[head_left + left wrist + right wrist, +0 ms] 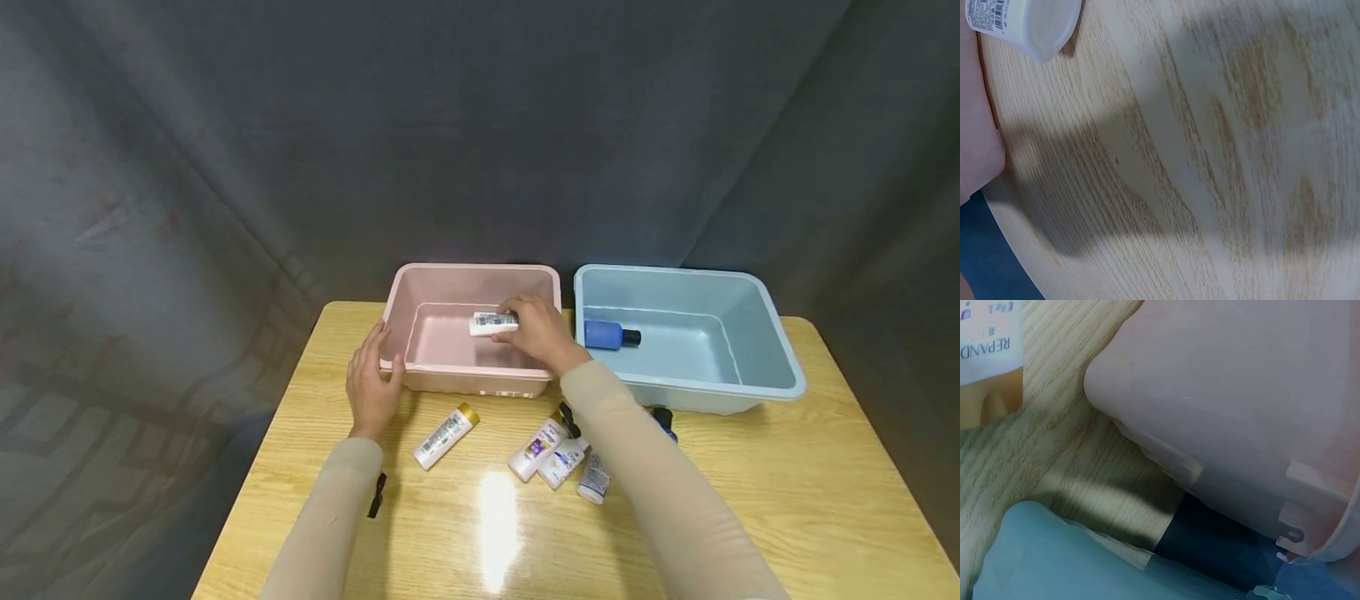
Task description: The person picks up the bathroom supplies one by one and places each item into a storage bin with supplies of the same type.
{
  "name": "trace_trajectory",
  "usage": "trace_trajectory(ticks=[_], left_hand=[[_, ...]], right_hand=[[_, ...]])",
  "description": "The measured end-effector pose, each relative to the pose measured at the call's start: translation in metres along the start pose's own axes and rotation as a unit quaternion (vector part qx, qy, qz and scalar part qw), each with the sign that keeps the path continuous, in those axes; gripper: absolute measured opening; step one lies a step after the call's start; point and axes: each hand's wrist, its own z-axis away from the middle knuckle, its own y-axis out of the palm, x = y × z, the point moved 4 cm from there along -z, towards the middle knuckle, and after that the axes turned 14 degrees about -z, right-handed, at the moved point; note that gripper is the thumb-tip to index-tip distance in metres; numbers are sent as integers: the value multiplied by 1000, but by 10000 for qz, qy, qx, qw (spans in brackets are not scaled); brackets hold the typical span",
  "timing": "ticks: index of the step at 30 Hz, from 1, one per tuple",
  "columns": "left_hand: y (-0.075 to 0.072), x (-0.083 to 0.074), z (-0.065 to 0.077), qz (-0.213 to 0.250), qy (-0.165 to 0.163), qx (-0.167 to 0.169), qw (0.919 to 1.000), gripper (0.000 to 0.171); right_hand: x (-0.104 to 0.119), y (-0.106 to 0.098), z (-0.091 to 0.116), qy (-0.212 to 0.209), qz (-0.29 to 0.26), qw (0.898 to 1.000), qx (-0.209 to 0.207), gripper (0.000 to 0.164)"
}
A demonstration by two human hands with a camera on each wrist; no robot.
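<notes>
pink bin point(465, 382): smooth plastic, rounded rect., rolled rim, far side of wood table point(795, 467). pale blue bin point(697, 396) to its rt, similar shape. table light-grained, glossy w/ glare patch nr side. dark cloth point(480, 150) behind, softly creased.

white btl point(489, 325): small, smooth, dark print on label. it's within pink bin's outline, rt half, pinched btwn thumb & fingers of right hand point(536, 329), poking out to that hand's left; can't tell if it touches bin floor. left hand point(372, 387) at pink bin's near-left rim, fingers extended, thumb spread apart; white btl well to its rt.

blue btl point(603, 335), blk cap, lies in blue bin, left end. on table, nr side of pink bin: gold-capped btl point(444, 437), slanted; farther rt, purple-marked btl point(534, 450), blue-marked btl point(562, 462) & grey-label btl point(593, 482), bunched by right sleeve point(660, 483).

left wrist cam adds: rounded base of barcoded btl point(1047, 28), coarse grain streaks. right wrist cam adds: "repand" on lettered btl point(991, 353), brownish-gold cap, hooked tabs under pink bin's rim. pinch itself: head cam only.
</notes>
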Motion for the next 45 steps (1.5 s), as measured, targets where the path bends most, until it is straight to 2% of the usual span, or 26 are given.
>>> trace_trajectory(ticks=[7,14,25,33,45], left_hand=[[3,-1,0,44,1,52,10000,49],[4,1,2,-4,77,-115,9999,48],[4,0,3,14,96,-103,9999,48],[5,-1,4,28,170,-212,9996,48],[5,-2,4,-16,187,-230,9996,48]], right_hand=[[-5,3,-1,164,64,9998,64,49],[-6,5,-2,114,270,9995,97,48],[-7,5,1,187,300,9993,82,48],[-7,2,1,157,131,9997,-104,29],[-6,1,4,138,63,9998,-140,31]])
